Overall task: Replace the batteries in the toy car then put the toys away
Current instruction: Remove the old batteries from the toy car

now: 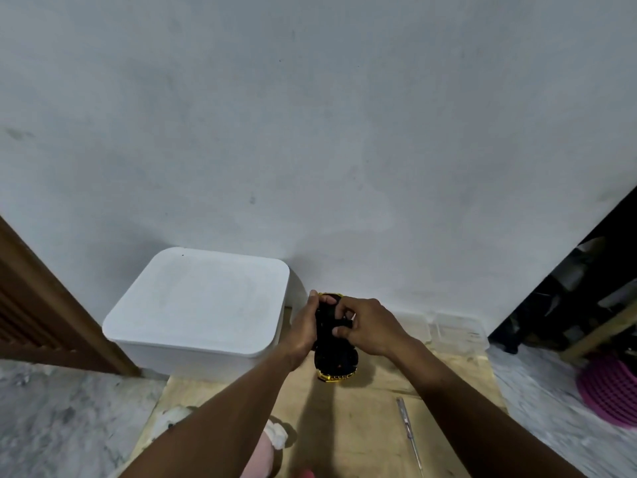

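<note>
Black underside up, yellow at its ends, the car sits between both hands over the board's far edge. The left hand grips its left side and the right hand curls its fingers onto its belly. A screwdriver lies near the right edge.

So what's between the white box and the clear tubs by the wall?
The toy car, held by the left hand and right hand; head view.
</note>
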The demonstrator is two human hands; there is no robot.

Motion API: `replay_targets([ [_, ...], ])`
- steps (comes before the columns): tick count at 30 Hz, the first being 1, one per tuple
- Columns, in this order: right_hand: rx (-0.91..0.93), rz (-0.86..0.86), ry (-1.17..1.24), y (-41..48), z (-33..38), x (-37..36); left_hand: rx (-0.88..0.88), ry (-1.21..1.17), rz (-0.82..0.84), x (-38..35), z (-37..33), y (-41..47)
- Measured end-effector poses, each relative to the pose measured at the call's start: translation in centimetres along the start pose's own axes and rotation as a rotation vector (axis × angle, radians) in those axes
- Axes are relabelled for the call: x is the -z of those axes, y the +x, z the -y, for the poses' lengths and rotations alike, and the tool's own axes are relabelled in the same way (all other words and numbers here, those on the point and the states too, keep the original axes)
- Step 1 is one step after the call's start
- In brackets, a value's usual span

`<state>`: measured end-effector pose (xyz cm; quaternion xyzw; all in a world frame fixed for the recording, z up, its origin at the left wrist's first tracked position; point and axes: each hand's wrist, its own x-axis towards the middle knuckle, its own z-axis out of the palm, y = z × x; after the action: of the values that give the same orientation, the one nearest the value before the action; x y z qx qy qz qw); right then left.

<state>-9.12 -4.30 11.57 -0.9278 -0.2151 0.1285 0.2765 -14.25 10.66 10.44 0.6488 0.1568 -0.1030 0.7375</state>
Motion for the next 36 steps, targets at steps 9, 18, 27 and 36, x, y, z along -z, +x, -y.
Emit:
replay_targets([
  [9, 0.04, -0.192, 0.478, -1.5, -1.1, 1.7, -0.001, -0.02, -0.062, 0.0, -0.8, -0.6],
  [18, -0.269, 0.011, 0.167, -6.5, -12.4, -6.0, -0.011, -0.003, -0.073, 0.5, -0.3, -0.2],
  [27, -0.228, 0.23, -0.112, -8.0, -16.3, -11.3, -0.011, 0.064, -0.063, 0.5, 0.1, 0.0],
  [36, -0.299, -0.043, 0.076, -6.9, -13.2, -8.8, 0.005, 0.077, -0.028, 0.6, 1.2, 0.8],
])
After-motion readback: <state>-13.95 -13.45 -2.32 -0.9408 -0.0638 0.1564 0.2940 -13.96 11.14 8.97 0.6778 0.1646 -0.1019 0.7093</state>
